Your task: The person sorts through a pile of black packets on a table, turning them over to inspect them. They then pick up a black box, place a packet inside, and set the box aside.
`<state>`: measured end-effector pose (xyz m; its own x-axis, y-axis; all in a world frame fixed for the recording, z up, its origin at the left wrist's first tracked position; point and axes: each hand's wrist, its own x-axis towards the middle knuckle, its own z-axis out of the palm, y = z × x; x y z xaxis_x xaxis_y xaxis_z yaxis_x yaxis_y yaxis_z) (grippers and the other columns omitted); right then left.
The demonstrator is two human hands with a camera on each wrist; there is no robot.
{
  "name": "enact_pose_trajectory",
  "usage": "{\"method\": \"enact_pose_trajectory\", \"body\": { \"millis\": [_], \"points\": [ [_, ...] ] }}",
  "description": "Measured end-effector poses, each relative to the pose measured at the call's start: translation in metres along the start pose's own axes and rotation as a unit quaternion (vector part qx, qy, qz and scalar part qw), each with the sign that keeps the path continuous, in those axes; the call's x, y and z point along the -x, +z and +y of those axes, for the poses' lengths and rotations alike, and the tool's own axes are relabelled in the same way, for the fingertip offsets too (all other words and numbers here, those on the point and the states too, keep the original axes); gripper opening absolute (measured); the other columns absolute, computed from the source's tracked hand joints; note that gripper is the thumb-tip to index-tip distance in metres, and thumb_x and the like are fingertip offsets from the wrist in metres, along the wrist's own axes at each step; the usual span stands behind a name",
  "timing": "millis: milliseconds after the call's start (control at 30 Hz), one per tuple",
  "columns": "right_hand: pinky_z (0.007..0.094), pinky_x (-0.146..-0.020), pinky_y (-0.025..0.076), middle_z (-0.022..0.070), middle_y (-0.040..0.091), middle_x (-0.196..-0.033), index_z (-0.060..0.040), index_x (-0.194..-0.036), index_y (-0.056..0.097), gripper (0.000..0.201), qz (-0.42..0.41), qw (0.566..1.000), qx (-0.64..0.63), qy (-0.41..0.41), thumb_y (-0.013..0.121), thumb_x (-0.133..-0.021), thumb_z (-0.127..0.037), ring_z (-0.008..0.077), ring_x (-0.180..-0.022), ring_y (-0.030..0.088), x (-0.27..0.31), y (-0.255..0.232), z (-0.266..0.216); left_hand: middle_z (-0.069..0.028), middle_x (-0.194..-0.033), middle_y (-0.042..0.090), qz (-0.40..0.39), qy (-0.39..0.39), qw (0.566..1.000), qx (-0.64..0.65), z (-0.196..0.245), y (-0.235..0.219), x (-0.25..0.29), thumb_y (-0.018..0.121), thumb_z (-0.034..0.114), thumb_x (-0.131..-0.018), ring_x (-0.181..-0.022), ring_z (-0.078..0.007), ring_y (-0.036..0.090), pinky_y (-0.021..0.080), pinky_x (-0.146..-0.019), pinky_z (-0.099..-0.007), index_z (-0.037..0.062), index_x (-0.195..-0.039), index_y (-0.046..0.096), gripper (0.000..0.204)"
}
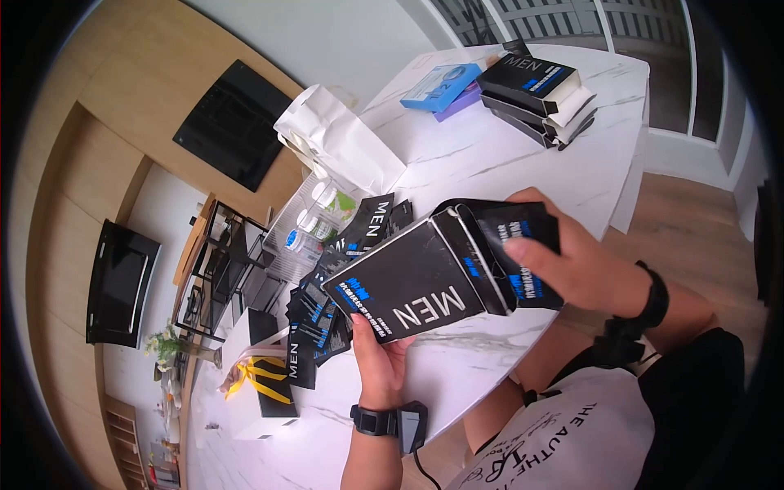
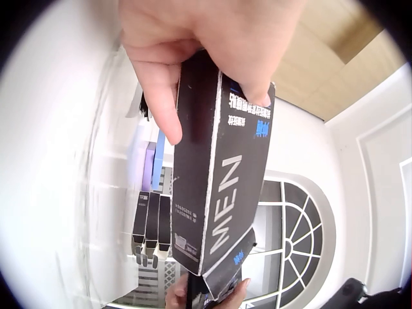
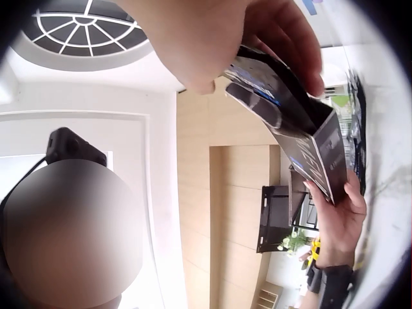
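A black carton printed MEN [image 1: 400,286] is tilted above the marble table, its flap end open toward the right. My left hand [image 1: 380,367] grips the closed end, thumb on the printed front and fingers on the far side, as the left wrist view also shows. At the open end my right hand [image 1: 576,257] pinches black sachets with blue print [image 1: 523,257], thumb on top. Their inner ends overlap the carton's mouth in the head view. A spread pile of similar black sachets [image 1: 314,318] lies on the table beyond the carton.
Beyond the pile, a clear ribbed tray [image 1: 282,265] holds several bottles, beside a white paper bag [image 1: 343,135]. A box with yellow ribbon [image 1: 265,380] stands at the left. Stacked black cartons [image 1: 539,90] and a blue box [image 1: 441,87] on a purple one sit at the far end.
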<state>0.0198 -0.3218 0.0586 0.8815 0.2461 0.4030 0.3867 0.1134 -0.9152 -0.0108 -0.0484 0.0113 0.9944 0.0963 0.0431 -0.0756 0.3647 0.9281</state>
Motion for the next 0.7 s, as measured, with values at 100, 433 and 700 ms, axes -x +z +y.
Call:
{"method": "enact_pose_trajectory", "body": {
  "millis": [100,433,700],
  "points": [
    [0.0227,-0.068,0.044,0.0027,0.058,-0.083,0.0003,-0.103,0.051,0.028,-0.001,0.999,-0.032,0.013,0.056,-0.086,-0.021,0.0076,-0.074,0.051,-0.004,0.0,-0.001,-0.0082,-0.108,0.058,0.04,0.001,0.999,0.015,0.001,0.008,0.0,0.035,0.046,-0.091,-0.089,-0.0188,0.061,0.055,-0.072,-0.0286,0.0071,-0.121,0.043,0.05],
    [0.0205,-0.073,0.044,0.0024,0.058,-0.093,0.0002,-0.108,0.052,0.032,-0.08,0.98,-0.164,0.076,0.059,-0.083,-0.019,0.0057,-0.083,0.053,-0.008,-0.004,-0.005,-0.0076,-0.116,0.053,0.03,0.009,0.999,0.04,0.002,0.014,0.004,0.034,0.044,-0.092,-0.1,-0.0197,0.057,0.051,-0.083,-0.0335,0.0067,-0.123,0.04,0.049],
    [0.0322,-0.094,0.033,0.0163,0.043,-0.118,0.003,-0.122,0.036,0.05,0.074,0.988,0.031,-0.131,0.055,-0.085,-0.025,0.0226,-0.111,0.042,-0.008,0.021,0.021,-0.0097,-0.117,0.053,-0.001,-0.029,0.999,0.023,-0.006,0.014,0.005,0.031,0.044,-0.093,-0.103,-0.0218,0.056,0.049,-0.086,-0.0354,0.0058,-0.124,0.038,0.05]
  ]
}}
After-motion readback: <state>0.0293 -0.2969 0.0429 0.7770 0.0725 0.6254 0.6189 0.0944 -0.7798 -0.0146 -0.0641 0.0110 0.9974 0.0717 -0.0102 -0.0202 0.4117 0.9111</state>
